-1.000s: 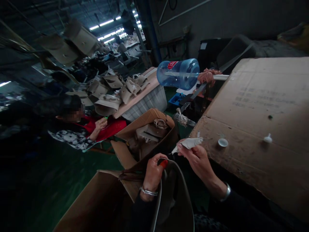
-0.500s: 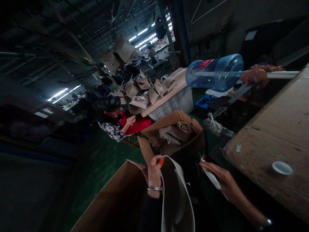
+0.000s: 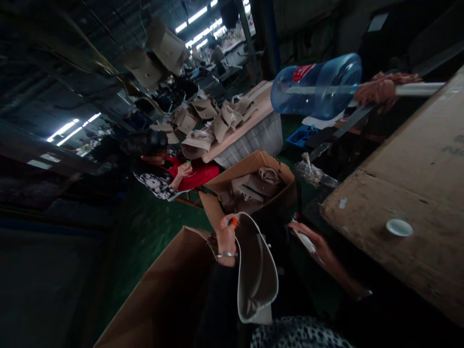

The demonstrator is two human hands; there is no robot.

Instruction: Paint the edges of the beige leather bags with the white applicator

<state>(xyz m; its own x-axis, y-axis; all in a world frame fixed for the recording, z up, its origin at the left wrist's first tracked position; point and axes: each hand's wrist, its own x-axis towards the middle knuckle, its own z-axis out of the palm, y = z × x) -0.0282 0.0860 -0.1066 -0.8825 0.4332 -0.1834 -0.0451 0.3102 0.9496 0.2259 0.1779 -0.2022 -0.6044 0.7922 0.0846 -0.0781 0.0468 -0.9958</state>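
My left hand (image 3: 226, 236) is closed on the rim of a beige handbag (image 3: 255, 263), with something orange at the thumb. The bag hangs with its mouth open towards me, so its inside shows. To the right, my right hand (image 3: 317, 249) is closed around a slim white object (image 3: 306, 240) with a small red spot near its far end. Its kind is too dark and blurred to make out. This hand is apart from the bag.
An open cardboard box (image 3: 163, 285) stands at lower left. Beyond, another box (image 3: 286, 191) holds beige bags. A seated person in a red apron (image 3: 199, 179) works by a table with several bags. A blue water bottle (image 3: 315, 87) and a cardboard surface with a white lid (image 3: 399, 227) are at right.
The view has shifted, so most things sit higher and further left. The bag's mouth now shows wider and its lower end has come into view. Both hands keep their hold.
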